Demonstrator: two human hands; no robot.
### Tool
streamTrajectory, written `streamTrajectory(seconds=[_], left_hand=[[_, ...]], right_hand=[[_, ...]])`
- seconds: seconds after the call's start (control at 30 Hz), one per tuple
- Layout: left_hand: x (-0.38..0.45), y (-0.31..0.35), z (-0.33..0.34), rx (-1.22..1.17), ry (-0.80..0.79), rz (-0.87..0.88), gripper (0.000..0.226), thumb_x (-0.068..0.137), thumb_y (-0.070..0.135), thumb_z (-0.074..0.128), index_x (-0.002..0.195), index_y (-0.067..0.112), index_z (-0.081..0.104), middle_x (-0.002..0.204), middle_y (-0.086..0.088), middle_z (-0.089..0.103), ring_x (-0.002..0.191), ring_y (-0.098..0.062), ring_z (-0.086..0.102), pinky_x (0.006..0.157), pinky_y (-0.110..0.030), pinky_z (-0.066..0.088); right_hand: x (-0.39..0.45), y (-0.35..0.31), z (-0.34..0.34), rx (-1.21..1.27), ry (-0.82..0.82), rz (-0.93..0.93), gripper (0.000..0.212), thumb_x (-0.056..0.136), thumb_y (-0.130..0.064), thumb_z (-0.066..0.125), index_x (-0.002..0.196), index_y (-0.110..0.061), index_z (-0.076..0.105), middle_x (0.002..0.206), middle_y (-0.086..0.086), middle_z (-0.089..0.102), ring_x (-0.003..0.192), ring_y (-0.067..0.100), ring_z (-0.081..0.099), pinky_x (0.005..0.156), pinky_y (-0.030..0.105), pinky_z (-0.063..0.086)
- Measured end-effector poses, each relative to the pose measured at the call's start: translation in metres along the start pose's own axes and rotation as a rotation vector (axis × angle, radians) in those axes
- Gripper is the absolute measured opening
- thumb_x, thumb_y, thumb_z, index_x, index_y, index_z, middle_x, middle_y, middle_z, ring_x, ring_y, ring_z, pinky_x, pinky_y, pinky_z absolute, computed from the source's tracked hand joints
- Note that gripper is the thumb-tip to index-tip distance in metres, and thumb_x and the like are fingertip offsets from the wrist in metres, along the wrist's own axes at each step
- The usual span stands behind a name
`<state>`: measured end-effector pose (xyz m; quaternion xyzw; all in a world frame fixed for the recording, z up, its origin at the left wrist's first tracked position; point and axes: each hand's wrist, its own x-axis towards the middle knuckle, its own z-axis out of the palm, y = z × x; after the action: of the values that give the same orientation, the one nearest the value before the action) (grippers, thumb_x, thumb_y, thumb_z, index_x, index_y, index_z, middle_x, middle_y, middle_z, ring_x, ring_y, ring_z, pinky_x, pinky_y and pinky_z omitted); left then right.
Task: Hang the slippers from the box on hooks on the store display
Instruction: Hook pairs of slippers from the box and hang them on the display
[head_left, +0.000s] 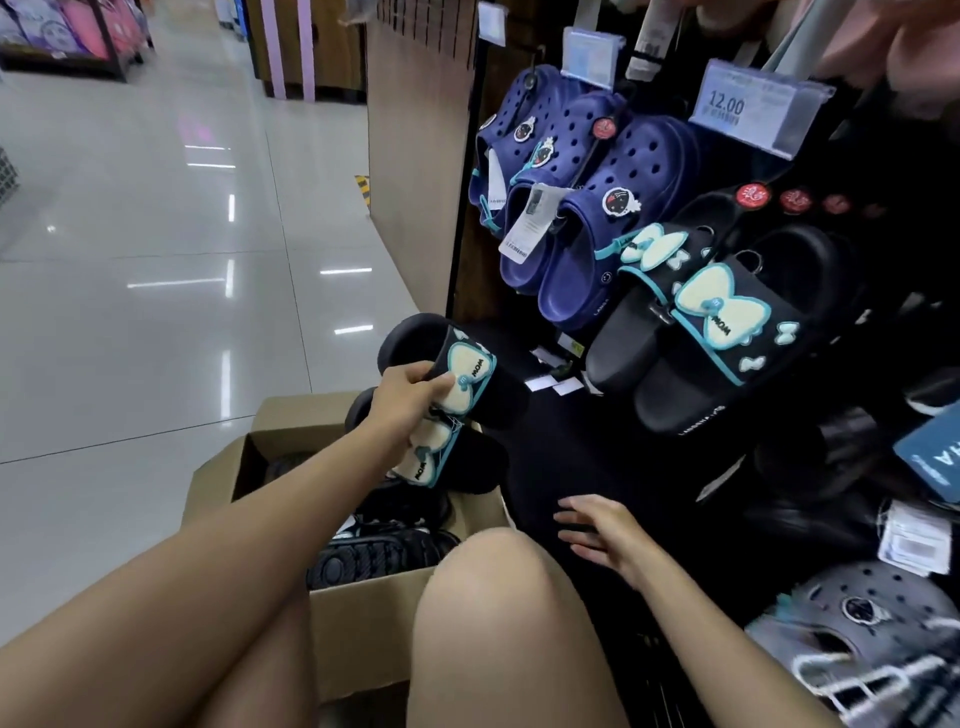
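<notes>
Head view: left hand (410, 387) grips a black slipper pair (457, 410) by its straps above the box (363, 618); right hand (605, 535) hangs loose, empty; likely light, rubbery, easiest held at the strap.

Head-worn view, forward and down, close over box (363, 623) and display (571, 441).
</notes>
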<state>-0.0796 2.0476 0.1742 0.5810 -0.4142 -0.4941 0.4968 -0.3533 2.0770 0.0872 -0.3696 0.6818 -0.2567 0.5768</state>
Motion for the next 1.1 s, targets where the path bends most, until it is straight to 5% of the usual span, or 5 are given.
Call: streamTrajectory(seconds=[0.2,0.3,0.63,0.83,1.1], left_hand=[[-0.007,0.005,0.027,-0.064,-0.021,-0.045,0.018,0.096,0.012,0.061,0.107,0.005,0.072,0.09,-0.007,0.074,0.071,-0.012,0.069,0.057,-0.018,0.052],[-0.01,0.005,0.04,-0.105,-0.049,-0.078,0.019,0.096,0.01,0.06,0.11,0.002,0.07,0.087,-0.007,0.073,0.063,-0.009,0.069,0.052,-0.018,0.051],[-0.012,-0.006,0.07,-0.09,-0.3,-0.138,0.021,0.095,0.016,0.062,0.112,0.006,0.07,0.094,-0.01,0.074,0.075,-0.019,0.07,0.059,-0.025,0.055],[-0.009,-0.016,0.075,-0.017,-0.374,-0.108,0.023,0.093,0.02,0.065,0.11,0.008,0.071,0.108,-0.019,0.072,0.093,-0.032,0.07,0.083,-0.042,0.056],[-0.009,-0.021,0.075,0.02,-0.379,-0.124,0.019,0.093,0.02,0.065,0.107,0.009,0.072,0.102,-0.017,0.074,0.086,-0.028,0.07,0.072,-0.032,0.056]], right_hand=[[0.014,0.061,-0.025,-0.066,0.124,0.054,0.014,0.1,-0.023,0.055,0.108,-0.017,0.065,0.11,0.005,0.069,0.096,0.018,0.063,0.073,0.028,0.051],[0.026,0.093,-0.033,-0.156,0.243,0.042,0.011,0.097,-0.02,0.058,0.104,-0.019,0.065,0.115,0.006,0.065,0.102,0.02,0.06,0.085,0.036,0.052],[0.029,0.168,-0.055,-0.326,0.481,0.084,0.025,0.093,-0.015,0.061,0.118,-0.018,0.056,0.128,0.009,0.057,0.112,0.029,0.058,0.091,0.041,0.051],[0.027,0.195,-0.065,-0.524,0.557,0.193,0.045,0.093,-0.02,0.064,0.134,-0.019,0.046,0.143,0.011,0.041,0.13,0.033,0.039,0.099,0.048,0.045],[0.027,0.22,-0.073,-0.697,0.64,0.075,0.047,0.093,-0.028,0.066,0.136,-0.019,0.047,0.141,0.007,0.048,0.129,0.028,0.044,0.101,0.047,0.04]])
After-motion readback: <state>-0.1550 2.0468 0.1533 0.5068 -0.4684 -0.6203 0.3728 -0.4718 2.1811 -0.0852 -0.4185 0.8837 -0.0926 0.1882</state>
